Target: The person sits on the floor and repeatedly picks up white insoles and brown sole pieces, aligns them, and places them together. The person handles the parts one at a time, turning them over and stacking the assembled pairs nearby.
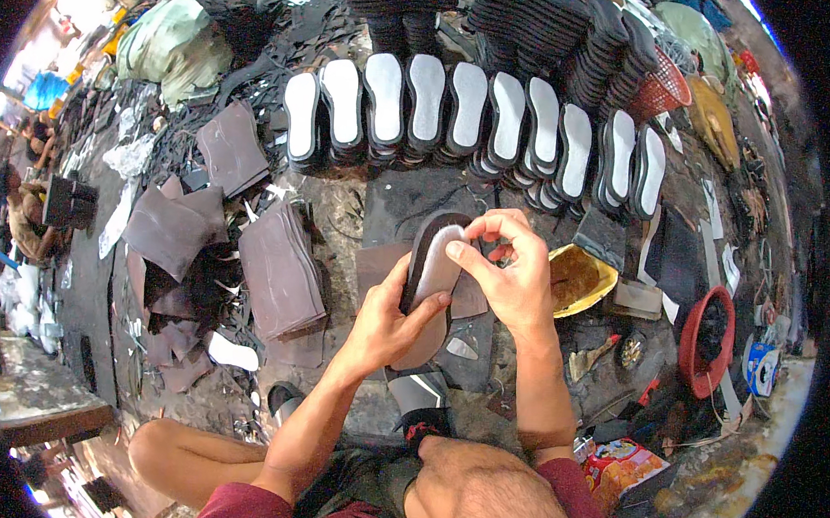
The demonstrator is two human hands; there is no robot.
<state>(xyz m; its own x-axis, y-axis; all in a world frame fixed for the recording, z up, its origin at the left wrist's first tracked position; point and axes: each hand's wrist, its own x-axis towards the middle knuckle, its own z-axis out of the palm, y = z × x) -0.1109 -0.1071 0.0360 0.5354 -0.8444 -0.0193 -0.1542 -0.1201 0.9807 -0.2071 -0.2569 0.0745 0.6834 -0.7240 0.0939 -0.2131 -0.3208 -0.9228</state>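
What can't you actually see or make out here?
- Head view: the lower end of the black shoe sole is covered by the left hand.
- The right hand covers its right edge.
- The yellow bowl has contents too blurred to tell.
- Far stacked soles are too small for detail.

Both forearms bare, rising from the lower edge and converging at centre. Left hand (389, 325) cupped palm-up, thumb stretched across in a clamping hold. Right hand (510, 268) arched above it, fingertips curled inward, thumb pressing down.
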